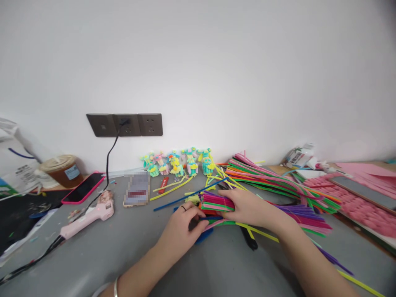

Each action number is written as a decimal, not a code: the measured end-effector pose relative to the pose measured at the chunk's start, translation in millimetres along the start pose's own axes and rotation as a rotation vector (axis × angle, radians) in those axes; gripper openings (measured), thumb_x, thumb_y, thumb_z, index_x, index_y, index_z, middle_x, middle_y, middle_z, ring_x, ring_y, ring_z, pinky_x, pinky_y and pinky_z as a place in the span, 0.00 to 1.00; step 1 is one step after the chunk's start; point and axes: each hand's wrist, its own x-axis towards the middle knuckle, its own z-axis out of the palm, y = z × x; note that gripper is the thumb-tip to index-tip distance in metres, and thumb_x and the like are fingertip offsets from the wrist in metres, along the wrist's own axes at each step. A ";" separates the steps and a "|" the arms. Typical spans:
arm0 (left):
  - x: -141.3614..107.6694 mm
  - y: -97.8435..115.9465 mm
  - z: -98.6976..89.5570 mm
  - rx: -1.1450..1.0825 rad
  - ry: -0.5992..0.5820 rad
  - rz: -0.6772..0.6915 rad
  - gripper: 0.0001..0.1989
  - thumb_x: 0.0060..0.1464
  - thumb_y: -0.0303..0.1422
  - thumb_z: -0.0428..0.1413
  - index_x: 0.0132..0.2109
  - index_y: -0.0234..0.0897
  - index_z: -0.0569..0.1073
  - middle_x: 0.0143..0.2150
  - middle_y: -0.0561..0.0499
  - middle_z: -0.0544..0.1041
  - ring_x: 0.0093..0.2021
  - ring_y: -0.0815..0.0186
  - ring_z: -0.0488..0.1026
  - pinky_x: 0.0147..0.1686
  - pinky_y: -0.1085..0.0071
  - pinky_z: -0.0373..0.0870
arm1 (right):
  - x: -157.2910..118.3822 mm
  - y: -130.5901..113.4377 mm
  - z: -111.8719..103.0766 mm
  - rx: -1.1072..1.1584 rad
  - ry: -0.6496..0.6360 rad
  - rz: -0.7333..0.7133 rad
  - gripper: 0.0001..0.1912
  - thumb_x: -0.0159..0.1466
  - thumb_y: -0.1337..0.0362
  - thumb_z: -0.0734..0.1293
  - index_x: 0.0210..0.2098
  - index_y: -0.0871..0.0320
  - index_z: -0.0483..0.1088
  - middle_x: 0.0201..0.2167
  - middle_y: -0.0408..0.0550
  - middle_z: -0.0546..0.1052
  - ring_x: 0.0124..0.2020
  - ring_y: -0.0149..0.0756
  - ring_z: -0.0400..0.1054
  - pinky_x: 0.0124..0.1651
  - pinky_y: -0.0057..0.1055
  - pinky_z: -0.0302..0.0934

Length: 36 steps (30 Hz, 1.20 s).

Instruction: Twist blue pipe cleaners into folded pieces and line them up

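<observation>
A thick bundle of pipe cleaners [216, 201] in magenta, purple, pink, green and red lies in front of me. My right hand [243, 205] is wrapped round it from the right side. At its left end, the bent thumb and fingers of my left hand [187, 222] close on ends of pipe cleaners; which strands they pinch is partly hidden. Loose blue and yellow pipe cleaners lie under and around both hands. Beneath my right hand a black-handled tool [249, 239] shows in part. More bundled purple and pink pipe cleaners [306, 218] extend past my right wrist.
Several small pastel pipe-cleaner figures [175, 164] stand along the wall. A large mixed bundle [266, 181] lies behind my right hand. Leftward are a pink glue gun [88, 218] with its cord, a pink-cased phone [83, 189], a blurred-out phone [137, 189] and a drink cup [63, 171].
</observation>
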 end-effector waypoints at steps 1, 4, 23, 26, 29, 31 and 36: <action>0.4 -0.1 -0.4 -0.015 0.005 0.004 0.04 0.57 0.29 0.55 0.36 0.40 0.75 0.35 0.51 0.74 0.34 0.65 0.72 0.30 0.72 0.65 | -0.1 -0.4 -0.5 0.003 0.000 -0.002 0.19 0.55 0.61 0.66 0.46 0.54 0.73 0.41 0.49 0.80 0.40 0.45 0.73 0.41 0.31 0.63; 1.9 -0.6 -1.7 -0.039 0.020 -0.001 0.05 0.56 0.27 0.55 0.34 0.39 0.75 0.33 0.52 0.74 0.33 0.65 0.71 0.30 0.72 0.63 | -0.6 -1.6 -1.7 0.003 0.005 0.001 0.18 0.55 0.61 0.67 0.46 0.54 0.73 0.41 0.49 0.80 0.40 0.45 0.73 0.41 0.31 0.63; 7.2 -3.4 -33.6 -0.434 0.098 -0.062 0.10 0.59 0.34 0.53 0.30 0.37 0.67 0.29 0.55 0.64 0.30 0.69 0.61 0.30 0.74 0.58 | -0.3 11.9 -8.2 0.127 0.088 0.007 0.21 0.54 0.66 0.66 0.48 0.55 0.74 0.41 0.47 0.80 0.39 0.45 0.73 0.43 0.32 0.65; 11.4 -13.0 -56.5 -0.694 0.316 -0.089 0.10 0.56 0.33 0.56 0.28 0.37 0.67 0.31 0.54 0.68 0.33 0.70 0.65 0.35 0.75 0.62 | -1.4 19.1 -13.5 0.155 0.144 0.024 0.23 0.57 0.63 0.65 0.52 0.56 0.71 0.44 0.47 0.79 0.41 0.47 0.73 0.44 0.35 0.66; 17.0 -23.3 -83.3 -1.061 0.576 -0.195 0.10 0.48 0.32 0.58 0.25 0.36 0.65 0.37 0.53 0.74 0.33 0.70 0.70 0.34 0.75 0.68 | -2.1 25.7 -16.7 0.144 0.231 0.030 0.24 0.58 0.60 0.65 0.54 0.57 0.70 0.48 0.48 0.77 0.45 0.49 0.72 0.48 0.38 0.65; 20.2 -30.6 -99.7 -1.193 0.785 -0.277 0.07 0.43 0.28 0.58 0.26 0.37 0.65 0.30 0.55 0.74 0.32 0.69 0.73 0.29 0.78 0.68 | -2.2 30.4 -17.4 0.120 0.281 0.043 0.23 0.59 0.58 0.65 0.54 0.57 0.69 0.50 0.49 0.76 0.48 0.50 0.71 0.50 0.39 0.64; 23.5 -43.3 -117.7 -1.156 1.060 -0.344 0.06 0.43 0.23 0.53 0.23 0.35 0.65 0.19 0.59 0.70 0.21 0.74 0.72 0.24 0.82 0.69 | -1.2 41.8 -18.1 0.064 0.328 0.132 0.22 0.61 0.54 0.64 0.51 0.57 0.71 0.47 0.51 0.77 0.46 0.51 0.72 0.47 0.40 0.64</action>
